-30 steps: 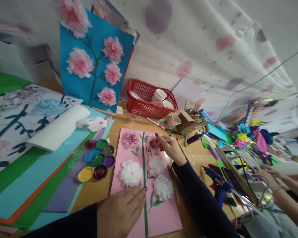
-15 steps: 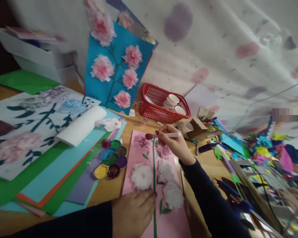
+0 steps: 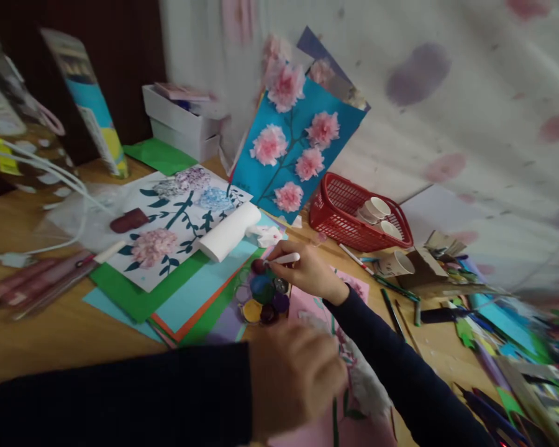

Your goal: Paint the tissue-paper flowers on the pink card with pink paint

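Observation:
My right hand [image 3: 307,271] pinches a paintbrush [image 3: 286,258] by its pale handle, with the dark red head over a cluster of small paint pots [image 3: 251,310]. Whether the bristles dip into a pot, I cannot tell. Smeared by motion, my left hand [image 3: 295,375] hovers at the lower middle, over the pink paper [image 3: 302,304]. That paper carries a painted green stem, leaves and fluffy tissue flowers; the white flower [image 3: 370,379] on the right is blurred. My left hand and right sleeve hide much of it.
Left of the pots lie coloured sheets [image 3: 144,310], a white paper roll [image 3: 230,231] and a flower picture [image 3: 142,273]. A blue flower card [image 3: 251,164] stands behind. Further right are a red basket [image 3: 354,230] with paper cups, a cup [image 3: 395,264], pens [image 3: 392,313] and craft scraps.
My right hand has carried the brush from the flowers at the top of the pink paper left to the paint pots. My left hand has lifted off the paper. The view has swung left.

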Motion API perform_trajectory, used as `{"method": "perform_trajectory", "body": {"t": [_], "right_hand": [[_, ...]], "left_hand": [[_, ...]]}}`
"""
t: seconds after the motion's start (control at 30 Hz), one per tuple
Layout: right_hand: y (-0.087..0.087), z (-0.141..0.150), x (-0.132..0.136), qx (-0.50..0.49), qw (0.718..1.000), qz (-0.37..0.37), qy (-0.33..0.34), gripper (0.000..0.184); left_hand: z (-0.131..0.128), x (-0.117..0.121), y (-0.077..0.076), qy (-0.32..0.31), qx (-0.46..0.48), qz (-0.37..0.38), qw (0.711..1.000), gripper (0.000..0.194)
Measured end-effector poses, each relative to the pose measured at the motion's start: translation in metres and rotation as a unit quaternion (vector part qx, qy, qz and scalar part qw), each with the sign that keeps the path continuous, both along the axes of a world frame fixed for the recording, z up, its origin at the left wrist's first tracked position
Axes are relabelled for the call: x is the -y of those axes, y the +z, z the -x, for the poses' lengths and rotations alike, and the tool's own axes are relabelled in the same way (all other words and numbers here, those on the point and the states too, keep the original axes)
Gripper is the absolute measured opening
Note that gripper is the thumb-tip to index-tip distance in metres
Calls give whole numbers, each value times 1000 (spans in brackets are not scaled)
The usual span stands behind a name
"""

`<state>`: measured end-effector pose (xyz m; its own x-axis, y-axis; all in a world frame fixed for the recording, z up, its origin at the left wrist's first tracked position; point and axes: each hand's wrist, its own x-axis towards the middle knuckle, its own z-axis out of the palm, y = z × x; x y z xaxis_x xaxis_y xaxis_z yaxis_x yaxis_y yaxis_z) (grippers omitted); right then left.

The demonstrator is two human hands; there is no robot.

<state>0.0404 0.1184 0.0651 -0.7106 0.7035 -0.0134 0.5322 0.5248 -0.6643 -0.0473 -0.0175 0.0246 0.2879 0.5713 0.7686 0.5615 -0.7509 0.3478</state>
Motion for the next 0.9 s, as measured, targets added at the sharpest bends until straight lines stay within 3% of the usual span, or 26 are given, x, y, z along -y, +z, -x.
{"method": "perform_trajectory", "body": {"t": [0.07, 0.1, 0.17, 0.23, 0.33, 0.43, 0.63, 0.77, 0.9], "right_hand": [[4, 1, 0, 4, 1000, 1, -10, 10], [6, 1, 0, 6, 1000, -4, -22, 13], [11, 3, 1, 23, 998, -36, -49, 19], [14, 5, 2, 53, 993, -79, -72, 20], [17, 12, 5, 89, 985, -124, -85, 21], [19, 20, 7, 112, 984, -114, -73, 10], [29, 28, 8, 131, 986, -98, -33, 15], [34, 28, 6, 181, 970, -162, -19, 5], [33, 28, 6, 248, 936, -239, -71, 51]], "left_hand": [[40, -15, 13, 103, -16, 37, 994, 8], [60, -23, 16, 123, -42, 60, 990, 24], [94, -36, 13, 170, -114, 136, 969, 39], [112, -45, 6, 186, -189, 185, 946, 28], [113, -49, -2, 219, -262, 258, 904, 32], [104, -49, -1, 236, -279, 310, 878, 36], [102, -51, 3, 236, -255, 341, 874, 31], [103, -51, 5, 228, -249, 358, 871, 29], [103, -50, 7, 224, -249, 364, 869, 30]]}}
